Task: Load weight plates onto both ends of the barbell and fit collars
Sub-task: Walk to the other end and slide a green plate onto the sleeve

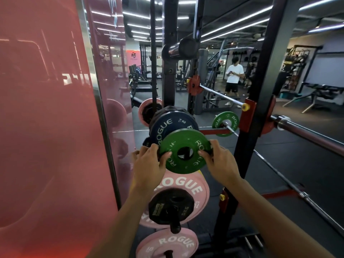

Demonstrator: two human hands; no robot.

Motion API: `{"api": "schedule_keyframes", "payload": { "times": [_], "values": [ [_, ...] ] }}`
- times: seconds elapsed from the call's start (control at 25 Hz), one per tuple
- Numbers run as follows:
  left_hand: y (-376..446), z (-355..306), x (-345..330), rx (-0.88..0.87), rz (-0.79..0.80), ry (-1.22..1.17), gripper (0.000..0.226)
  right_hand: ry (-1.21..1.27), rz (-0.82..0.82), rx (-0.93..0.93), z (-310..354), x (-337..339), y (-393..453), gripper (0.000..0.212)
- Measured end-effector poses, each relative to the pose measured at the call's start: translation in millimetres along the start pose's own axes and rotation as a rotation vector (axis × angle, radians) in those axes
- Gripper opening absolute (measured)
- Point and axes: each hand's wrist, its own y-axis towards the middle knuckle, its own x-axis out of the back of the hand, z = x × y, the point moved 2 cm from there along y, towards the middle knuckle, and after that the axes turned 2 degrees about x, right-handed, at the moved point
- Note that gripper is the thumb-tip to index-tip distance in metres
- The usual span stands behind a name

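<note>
Both hands hold one green plate (184, 151) by its rim, left grip (149, 161) and right grip (219, 161) curled round opposite edges, before a blue plate (171, 125) on the rack's storage peg. Dark rubber floor (290, 157), mirror wall, strip-lit gym ceiling.

Fingers of the left hand (149, 161) and right hand (219, 161) hidden behind the rim of the green plate (184, 151) — only thumbs plainly seen. Storage peg lost behind that plate's hole. Blue plate (171, 125) partly covered, small print unreadable. Barbell (307, 135) cut off at the right edge. Lowest pink plate (167, 243) cropped at the bottom edge.
</note>
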Motion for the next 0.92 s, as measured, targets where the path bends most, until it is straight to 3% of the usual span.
{"api": "schedule_keyframes", "payload": {
  "times": [0.28, 0.68, 0.92],
  "values": [
    [-28, -102, -6, -0.101, 0.054, -0.071, 0.033, -0.086, -0.061, -0.130, -39, 92, -65, 0.035],
    [-152, -383, -91, -0.315, 0.268, -0.412, 0.033, -0.397, -0.196, -0.597, -168, 324, -257, 0.033],
    [-169, -477, -130, -0.405, 0.335, -0.529, 0.034, -0.488, -0.246, -0.735, -218, 388, -302, 0.036]
  ]
}}
